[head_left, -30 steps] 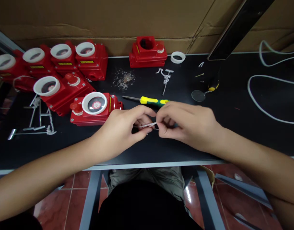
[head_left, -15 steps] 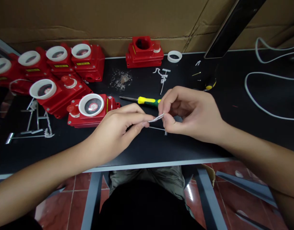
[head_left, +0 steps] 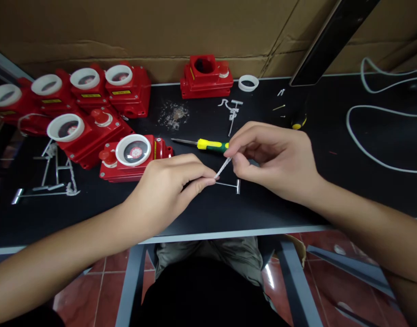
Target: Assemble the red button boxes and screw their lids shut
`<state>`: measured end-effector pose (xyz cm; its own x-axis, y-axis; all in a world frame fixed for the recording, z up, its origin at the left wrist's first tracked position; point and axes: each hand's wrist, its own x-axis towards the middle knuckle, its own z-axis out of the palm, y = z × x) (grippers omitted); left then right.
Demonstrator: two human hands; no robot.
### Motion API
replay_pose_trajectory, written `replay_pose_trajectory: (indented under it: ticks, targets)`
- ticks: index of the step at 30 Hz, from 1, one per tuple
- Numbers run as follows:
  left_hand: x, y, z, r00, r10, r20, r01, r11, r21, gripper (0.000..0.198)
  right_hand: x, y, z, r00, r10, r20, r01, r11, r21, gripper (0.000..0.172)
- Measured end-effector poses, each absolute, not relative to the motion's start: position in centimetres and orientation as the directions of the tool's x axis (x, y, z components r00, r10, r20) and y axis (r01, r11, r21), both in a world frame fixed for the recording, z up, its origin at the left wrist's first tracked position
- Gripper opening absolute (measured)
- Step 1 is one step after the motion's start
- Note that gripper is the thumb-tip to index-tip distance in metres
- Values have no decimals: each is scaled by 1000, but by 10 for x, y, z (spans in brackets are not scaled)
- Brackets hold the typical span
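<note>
Between my hands a short white twisted cord (head_left: 223,167) is stretched at a slant. My left hand (head_left: 176,193) pinches its lower end, and my right hand (head_left: 272,161) pinches the upper end between thumb and forefinger. A thin metal T-shaped rod (head_left: 237,186) reaches out from under my left fingertips; whether those fingers hold it too, I cannot tell. Just beyond the hands lies a screwdriver (head_left: 208,145) with a yellow and green handle. Beside my left hand is a red housing (head_left: 126,171) with a white-ringed round window and a red knob.
More red housings (head_left: 89,141) crowd the left. An opened red housing (head_left: 206,81) and a white ring (head_left: 248,83) stand at the back. T-shaped rods (head_left: 45,194) with white cord lie at left, another T-shaped rod (head_left: 233,119) behind my hands. A white cable (head_left: 358,150) loops at right.
The cord has swung from nearly level to a steeper slant, its right end higher. More of the T-shaped rod's bar shows now. The view has shifted slightly.
</note>
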<state>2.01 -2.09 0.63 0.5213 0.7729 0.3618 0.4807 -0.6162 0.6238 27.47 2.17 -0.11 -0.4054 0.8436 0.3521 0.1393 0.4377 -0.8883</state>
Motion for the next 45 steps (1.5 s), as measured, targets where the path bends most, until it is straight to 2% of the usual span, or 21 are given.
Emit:
replay_pose_trajectory:
  ticks: [4,7,12,19,22,26,29,34,39,45]
  targets:
    - [20,-18,8,467,797,383,420,-581,697,11,274,22,-2,-449,864,227,129,314,-941,5]
    - [21,-18,8,410,828,383,366,-534,762,10,273,20,-2,-506,844,180,136,284,-949,6]
    - [22,-20,6,307,881,359,320,-451,833,7,274,14,2,-547,793,268,188,428,-884,5]
    - [24,-23,7,254,927,276,273,-343,899,9,276,11,1,-614,642,459,260,713,-651,12]
    - [26,-24,7,241,942,235,265,-297,917,8,276,9,1,-622,586,519,259,780,-570,14]
    - [27,-23,7,256,937,237,292,-309,905,6,275,8,-1,-613,569,548,274,803,-529,14]
    - [27,-22,10,275,930,245,293,-323,900,8,275,11,-3,-567,617,546,336,778,-531,15]
    - [24,-20,17,391,911,133,258,-247,934,18,277,17,-5,-475,702,530,401,709,-580,14]
    - [22,-17,15,369,917,153,212,-243,946,7,274,14,-5,-580,642,501,343,750,-565,13]
    - [24,-21,11,299,936,183,237,-259,936,6,271,7,-1,-568,602,561,329,791,-516,18]
